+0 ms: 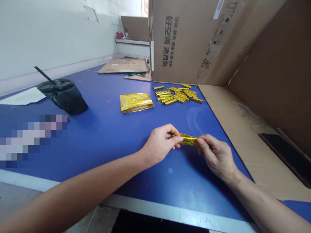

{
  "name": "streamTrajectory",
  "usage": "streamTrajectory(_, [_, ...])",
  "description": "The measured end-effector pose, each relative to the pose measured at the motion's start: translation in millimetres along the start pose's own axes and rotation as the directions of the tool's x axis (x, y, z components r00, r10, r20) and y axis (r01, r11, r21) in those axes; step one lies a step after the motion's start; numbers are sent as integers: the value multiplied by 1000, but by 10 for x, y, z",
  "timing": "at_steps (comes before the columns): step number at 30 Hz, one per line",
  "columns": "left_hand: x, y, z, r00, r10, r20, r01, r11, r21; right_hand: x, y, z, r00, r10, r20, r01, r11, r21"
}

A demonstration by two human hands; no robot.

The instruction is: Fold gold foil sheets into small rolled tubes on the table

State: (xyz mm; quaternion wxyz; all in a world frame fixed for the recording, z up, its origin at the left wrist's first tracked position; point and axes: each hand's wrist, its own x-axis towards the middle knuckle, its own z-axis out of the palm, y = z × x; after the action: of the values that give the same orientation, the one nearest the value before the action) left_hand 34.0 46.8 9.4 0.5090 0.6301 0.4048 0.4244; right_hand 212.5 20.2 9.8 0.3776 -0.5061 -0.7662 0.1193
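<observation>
Between my two hands is a strip of shiny gold foil (188,139), folded or rolled narrow, held just above the blue table. My left hand (160,144) pinches its left end between thumb and fingers. At the other end, my right hand (216,155) grips the foil with thumb and forefinger. Beyond my hands lies a flat stack of gold foil sheets (136,103). To the right of that stack, a loose pile of several narrow gold foil rolls (179,95) rests on the table.
A dark cup with a straw (70,97) stands on the blue table (104,139) at the left, near a white paper (24,96). Large cardboard (187,42) walls the back and right. A dark phone-like slab (286,155) lies at the right on cardboard.
</observation>
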Motion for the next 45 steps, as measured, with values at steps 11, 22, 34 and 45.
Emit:
streamTrajectory(11, [-7,33,4,999,-8,-34,6,997,-72,-3,-38,-1,1000,-16,9,16,1000,9])
streamTrajectory(22, [33,3,-27,1000,-26,5,25,998,50,13,-15,-8,981,56,188,-81,989,126])
streamTrajectory(34, [9,-11,-11,994,-45,99,31,990,140,2,-8,26,962,120,246,-154,981,122])
streamTrajectory(45, [6,-22,-43,978,99,185,-161,919,359,21,-38,33,962,-20,271,-9,995,104])
